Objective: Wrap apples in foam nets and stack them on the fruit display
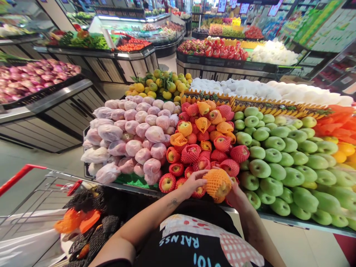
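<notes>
Both hands hold one apple (217,183) wrapped in an orange foam net, at the front edge of the fruit bench (292,221). The left hand (194,181) rests its fingers on the apple's side; the right hand (236,194) cups it from below, mostly hidden. Behind it lies a heap of netted red apples (204,142), with bagged pink fruit (133,135) to the left and green apples (280,155) to the right. A shopping cart (50,193) at the left holds loose orange and black nets (83,222).

Supermarket produce section: stacked fruit displays (258,148), shopping cart (33,193), price signs (222,5).
</notes>
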Available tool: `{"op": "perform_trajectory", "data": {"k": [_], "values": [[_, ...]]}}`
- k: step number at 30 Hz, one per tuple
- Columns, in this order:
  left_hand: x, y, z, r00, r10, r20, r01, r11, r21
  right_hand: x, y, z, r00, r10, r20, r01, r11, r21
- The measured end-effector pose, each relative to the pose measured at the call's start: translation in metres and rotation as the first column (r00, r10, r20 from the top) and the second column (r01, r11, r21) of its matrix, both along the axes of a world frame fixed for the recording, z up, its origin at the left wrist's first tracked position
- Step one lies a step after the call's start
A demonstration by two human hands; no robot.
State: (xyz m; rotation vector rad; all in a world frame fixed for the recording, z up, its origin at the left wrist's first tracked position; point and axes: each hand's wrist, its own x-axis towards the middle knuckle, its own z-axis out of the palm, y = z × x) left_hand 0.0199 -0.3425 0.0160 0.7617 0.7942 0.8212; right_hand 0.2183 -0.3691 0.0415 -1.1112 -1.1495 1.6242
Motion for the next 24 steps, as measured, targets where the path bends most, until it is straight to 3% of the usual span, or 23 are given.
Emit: {"op": "perform_trajectory", "data": {"k": [2,5,7,8,9,11,13,15,19,24], "values": [[-0.001,0.002,0.017,0.979,0.054,-0.196,-0.007,0.972,0.236,0.001,-0.002,0.001,0.999,0.048,-0.023,-0.048,0.999,0.008],[-0.005,0.005,0.049,0.875,0.232,-0.424,0.067,0.810,0.582,-0.001,-0.002,-0.004,0.997,-0.075,0.003,0.075,0.997,0.003],[-0.007,0.009,0.065,0.853,0.262,-0.452,0.134,0.727,0.674,-0.002,0.002,-0.005,0.986,-0.156,0.057,0.155,0.988,0.025],[-0.008,0.011,0.069,0.866,0.238,-0.439,0.149,0.716,0.682,-0.003,0.004,-0.005,0.983,-0.164,0.079,0.161,0.986,0.046],[-0.008,0.014,0.071,0.886,0.199,-0.418,0.151,0.729,0.668,-0.002,0.006,-0.004,0.983,-0.159,0.096,0.153,0.986,0.070],[-0.006,0.021,0.070,0.930,0.107,-0.351,0.125,0.808,0.575,-0.002,0.008,-0.002,0.984,-0.135,0.114,0.122,0.987,0.109],[-0.004,0.030,0.064,0.967,0.020,-0.254,0.093,0.901,0.424,-0.001,0.006,-0.003,0.990,-0.111,0.091,0.100,0.987,0.127],[-0.003,0.038,0.057,0.987,-0.049,-0.156,0.091,0.958,0.271,0.000,0.002,-0.008,0.996,-0.076,0.045,0.069,0.990,0.126],[-0.004,0.050,0.049,0.986,-0.157,-0.062,0.163,0.981,0.104,0.001,-0.003,-0.028,0.994,-0.092,-0.058,0.096,0.993,0.063],[-0.016,0.055,0.046,0.973,-0.220,-0.068,0.225,0.972,0.074,-0.002,0.006,-0.030,0.981,-0.171,-0.096,0.168,0.985,-0.045]]}}
